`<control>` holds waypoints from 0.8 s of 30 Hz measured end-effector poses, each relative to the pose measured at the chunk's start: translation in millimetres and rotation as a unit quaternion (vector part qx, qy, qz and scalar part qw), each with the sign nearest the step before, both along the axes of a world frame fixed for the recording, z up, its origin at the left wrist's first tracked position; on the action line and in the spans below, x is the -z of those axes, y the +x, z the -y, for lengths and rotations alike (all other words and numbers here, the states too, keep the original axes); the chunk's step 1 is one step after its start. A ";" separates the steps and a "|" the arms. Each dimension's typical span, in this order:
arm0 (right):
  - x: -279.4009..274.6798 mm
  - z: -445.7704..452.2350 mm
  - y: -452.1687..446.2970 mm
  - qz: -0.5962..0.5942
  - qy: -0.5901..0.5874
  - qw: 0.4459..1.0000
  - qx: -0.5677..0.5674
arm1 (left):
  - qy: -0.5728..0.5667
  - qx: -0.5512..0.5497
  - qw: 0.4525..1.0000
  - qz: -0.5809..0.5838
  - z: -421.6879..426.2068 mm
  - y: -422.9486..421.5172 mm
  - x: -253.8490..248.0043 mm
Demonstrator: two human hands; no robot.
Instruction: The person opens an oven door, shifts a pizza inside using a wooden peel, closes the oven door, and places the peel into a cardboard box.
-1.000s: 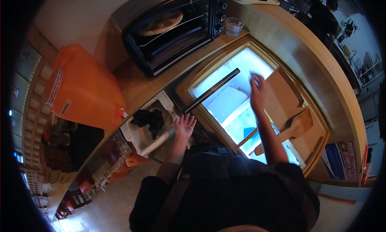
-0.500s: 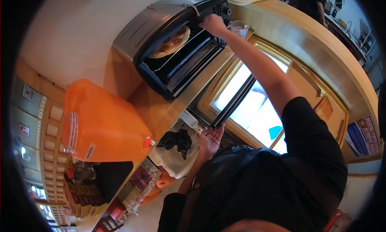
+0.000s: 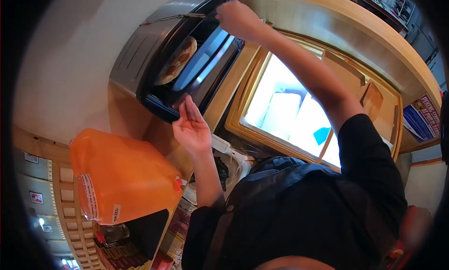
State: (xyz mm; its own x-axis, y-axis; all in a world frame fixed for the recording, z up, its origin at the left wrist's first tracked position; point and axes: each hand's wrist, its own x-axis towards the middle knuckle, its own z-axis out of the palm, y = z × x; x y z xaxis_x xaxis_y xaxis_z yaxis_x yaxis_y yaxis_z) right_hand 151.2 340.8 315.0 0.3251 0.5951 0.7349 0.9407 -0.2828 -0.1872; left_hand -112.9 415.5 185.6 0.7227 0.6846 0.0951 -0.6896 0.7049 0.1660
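Note:
A grey toaster oven stands on the wooden counter, its glass door tilted partway up and blurred by motion. Inside, a pizza with round brown toppings lies on the rack. My left hand is palm up beneath the door's left corner, fingers stretched out and apparently touching it. My right hand is curled closed at the oven's right end, close to the door's other corner; its fingertips are hidden. A cord runs across the oven's top.
An orange plastic jug with a red spigot stands left of the oven. To the right is a brightly lit, wood-framed chest compartment with a wooden paddle at its far side. A white bin with black plastic sits below the counter.
The oven door has swung upward from its lowered position. My left hand has risen with it toward the oven, and my right hand remains closed near the oven's right end. The view has shifted.

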 end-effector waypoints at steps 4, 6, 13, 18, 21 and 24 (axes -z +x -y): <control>41.1 -10.3 -7.2 -0.093 0.042 0.995 -0.012 | -0.007 -0.049 0.998 0.026 -23.1 9.5 -12.2; 63.8 -22.1 -14.3 -0.105 0.104 0.988 -0.032 | -0.013 -0.062 0.997 0.043 -27.5 12.6 -23.1; 87.1 -44.7 -37.0 -0.131 0.219 0.967 -0.024 | 0.179 -0.077 0.964 -0.179 -15.6 22.0 -28.7; 92.8 -42.9 -33.4 -0.093 0.205 0.974 -0.036 | 0.730 -0.505 0.347 -0.302 -34.9 63.0 -42.5; 83.0 -37.8 -40.0 -0.080 0.165 0.983 -0.031 | 0.746 -0.555 0.115 -0.350 -36.7 97.9 -67.7; 76.2 -37.0 -36.4 -0.015 0.098 0.995 0.009 | 0.758 -0.517 0.056 -0.393 -45.3 116.3 -69.2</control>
